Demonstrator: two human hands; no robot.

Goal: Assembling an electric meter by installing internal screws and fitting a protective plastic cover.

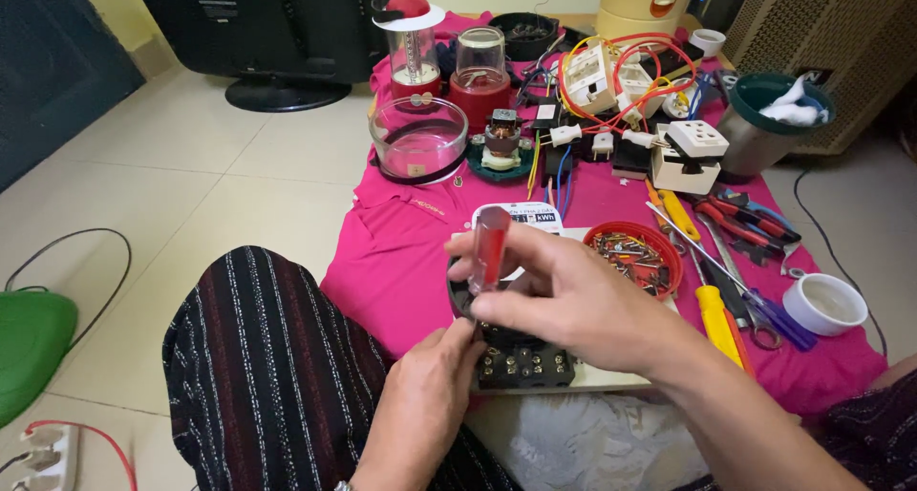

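Observation:
My right hand (564,295) grips a screwdriver with a clear red handle (489,247), held upright with its tip down on a black terminal block (523,362). The block shows a row of brass screws along its near side and rests on a pale board (597,378). My left hand (425,395) sits at the block's left edge, fingers pinching near the screwdriver's tip. Both hands work above a pink cloth (401,262) spread on the floor.
A red lid of screws (635,254) lies just right of my hands. Yellow-handled screwdrivers (718,324), pliers (740,222), a white cup (824,303), blender jars (418,138), a small motor (502,142), wired sockets (611,80) fill the cloth. My striped knee (258,357) is left.

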